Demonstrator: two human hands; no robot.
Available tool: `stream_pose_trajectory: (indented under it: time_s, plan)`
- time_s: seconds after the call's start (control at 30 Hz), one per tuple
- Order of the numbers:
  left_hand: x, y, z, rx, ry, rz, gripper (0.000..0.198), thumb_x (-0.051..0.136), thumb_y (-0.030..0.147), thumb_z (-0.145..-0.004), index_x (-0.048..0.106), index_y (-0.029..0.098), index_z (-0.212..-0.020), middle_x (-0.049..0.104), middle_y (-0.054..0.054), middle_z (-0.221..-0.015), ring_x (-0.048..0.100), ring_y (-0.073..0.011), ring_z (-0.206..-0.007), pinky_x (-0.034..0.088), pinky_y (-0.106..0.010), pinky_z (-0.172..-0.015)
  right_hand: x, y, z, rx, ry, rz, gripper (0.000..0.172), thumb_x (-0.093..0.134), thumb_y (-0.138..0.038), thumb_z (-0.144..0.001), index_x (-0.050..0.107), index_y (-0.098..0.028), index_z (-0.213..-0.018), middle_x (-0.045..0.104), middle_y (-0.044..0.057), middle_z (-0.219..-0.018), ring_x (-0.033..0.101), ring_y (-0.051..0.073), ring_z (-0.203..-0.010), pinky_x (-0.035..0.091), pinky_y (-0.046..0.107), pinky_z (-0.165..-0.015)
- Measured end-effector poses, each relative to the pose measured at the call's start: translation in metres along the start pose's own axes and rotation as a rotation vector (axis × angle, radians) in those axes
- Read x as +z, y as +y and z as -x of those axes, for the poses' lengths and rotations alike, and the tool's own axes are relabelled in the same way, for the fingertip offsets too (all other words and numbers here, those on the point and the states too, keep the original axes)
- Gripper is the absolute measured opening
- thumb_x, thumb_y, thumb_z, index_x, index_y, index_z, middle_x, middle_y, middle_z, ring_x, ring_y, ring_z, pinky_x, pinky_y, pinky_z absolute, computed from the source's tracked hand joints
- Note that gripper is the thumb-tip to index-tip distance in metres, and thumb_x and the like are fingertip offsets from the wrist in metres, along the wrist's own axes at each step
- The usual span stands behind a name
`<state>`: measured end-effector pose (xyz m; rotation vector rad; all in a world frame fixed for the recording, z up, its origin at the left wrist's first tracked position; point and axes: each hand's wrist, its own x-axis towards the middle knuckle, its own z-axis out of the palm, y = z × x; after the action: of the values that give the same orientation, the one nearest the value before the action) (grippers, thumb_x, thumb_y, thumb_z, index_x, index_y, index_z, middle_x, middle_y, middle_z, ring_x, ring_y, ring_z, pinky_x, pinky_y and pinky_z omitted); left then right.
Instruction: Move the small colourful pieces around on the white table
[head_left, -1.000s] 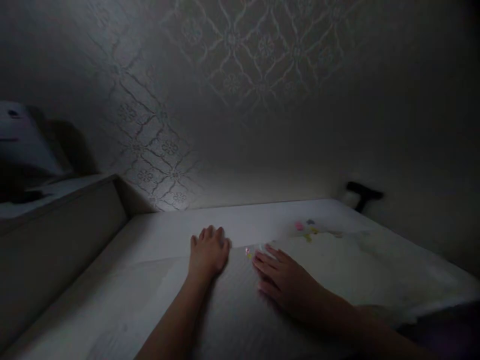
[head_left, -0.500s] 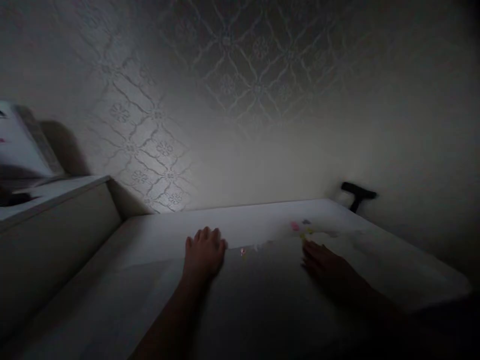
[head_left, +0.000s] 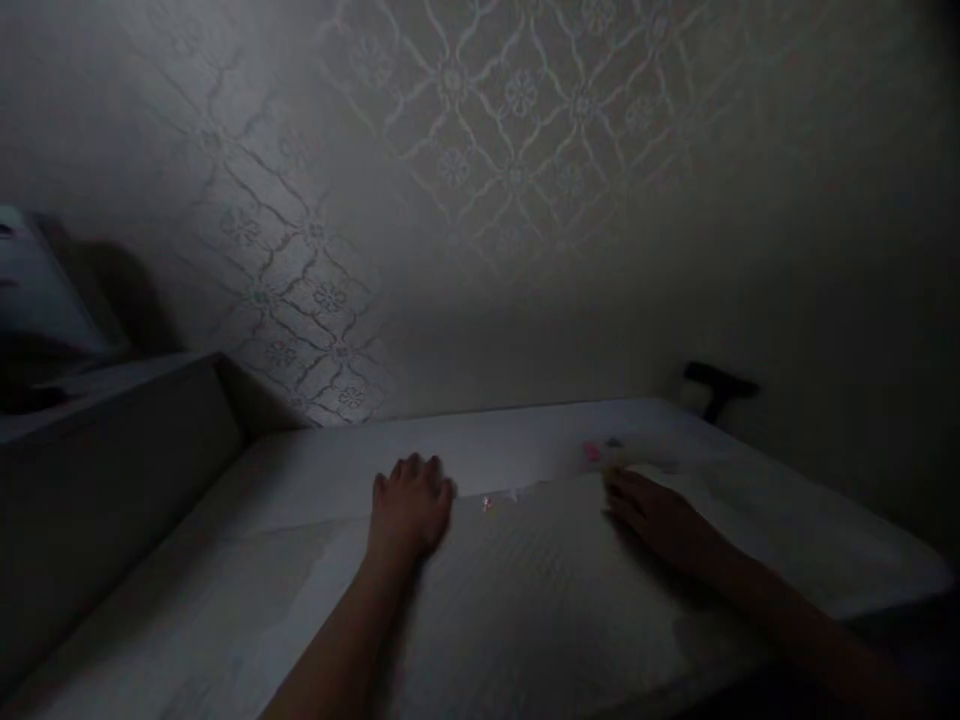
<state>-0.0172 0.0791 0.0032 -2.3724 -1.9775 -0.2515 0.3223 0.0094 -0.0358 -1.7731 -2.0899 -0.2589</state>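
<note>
My left hand (head_left: 411,505) lies palm down on a white table, its fingers apart and slightly bent, across the edge of a pale sheet (head_left: 517,580). A tiny shiny pinkish piece (head_left: 487,503) and a small whitish bit (head_left: 515,494) lie to its right on that edge. Farther right, my right hand (head_left: 652,510) has its fingertips together at a small yellow piece (head_left: 613,470), which they partly cover. Just beyond those fingertips are a small pink piece (head_left: 592,451) and a small dark grey piece (head_left: 614,442). Dim light blurs the details.
A patterned wall (head_left: 517,180) rises behind the white table (head_left: 360,450). At the left stands a cabinet (head_left: 150,420) with a pale boxy object (head_left: 45,290) on top. A black T-shaped object (head_left: 720,385) is by the table's right edge.
My right hand has shifted slightly forward, and its fingertips now cover the yellow bits. My left hand has stayed in place. The light on the wall has changed.
</note>
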Motion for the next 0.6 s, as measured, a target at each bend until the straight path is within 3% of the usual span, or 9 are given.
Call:
stream_pose_trajectory:
  time_s: [0.13, 0.23, 0.33, 0.47, 0.6]
  plan:
    - [0.001, 0.000, -0.001, 0.001, -0.013, 0.009, 0.050, 0.030, 0.040, -0.101, 0.049, 0.019, -0.142, 0.046, -0.018, -0.152, 0.040, -0.0317, -0.142, 0.031, -0.055, -0.112, -0.006, -0.020, 0.001, -0.187, 0.002, 0.093, 0.035, 0.042, -0.024, -0.098, 0.069, -0.015, -0.117, 0.064, 0.018, -0.133, 0.060, 0.031, -0.126, 0.050, 0.051, -0.104]
    - [-0.001, 0.001, 0.000, 0.008, -0.014, 0.010, 0.050, 0.029, 0.040, -0.101, 0.049, 0.018, -0.142, 0.046, -0.018, -0.152, 0.041, -0.0315, -0.141, 0.031, -0.055, -0.112, -0.012, -0.060, 0.001, -0.350, -0.015, 0.035, 0.031, 0.046, -0.022, -0.097, 0.070, -0.015, -0.116, 0.065, 0.018, -0.133, 0.060, 0.030, -0.125, 0.049, 0.048, -0.107]
    - [-0.002, 0.001, 0.000, 0.017, -0.001, 0.001, 0.049, 0.028, 0.039, -0.101, 0.050, 0.018, -0.140, 0.048, -0.018, -0.151, 0.044, -0.0310, -0.139, 0.032, -0.055, -0.112, -0.011, -0.103, -0.003, -0.503, -0.062, -0.118, 0.035, 0.048, -0.021, -0.097, 0.063, -0.014, -0.128, 0.061, 0.017, -0.139, 0.054, 0.026, -0.132, 0.044, 0.045, -0.113]
    - [0.000, 0.001, 0.000, 0.010, 0.009, -0.007, 0.048, 0.029, 0.039, -0.101, 0.050, 0.019, -0.140, 0.049, -0.017, -0.150, 0.044, -0.0306, -0.139, 0.033, -0.054, -0.111, -0.004, -0.137, -0.011, -0.513, -0.124, -0.205, 0.049, 0.052, -0.027, -0.097, 0.050, -0.011, -0.144, 0.051, 0.017, -0.150, 0.044, 0.026, -0.140, 0.037, 0.044, -0.118]
    - [0.001, 0.000, 0.000, 0.014, 0.013, -0.015, 0.047, 0.029, 0.040, -0.101, 0.052, 0.020, -0.137, 0.051, -0.017, -0.148, 0.045, -0.0306, -0.137, 0.034, -0.053, -0.110, -0.004, -0.138, -0.013, -0.520, -0.134, -0.177, 0.047, 0.053, -0.028, -0.098, 0.053, -0.012, -0.142, 0.053, 0.017, -0.147, 0.047, 0.027, -0.138, 0.038, 0.046, -0.117]
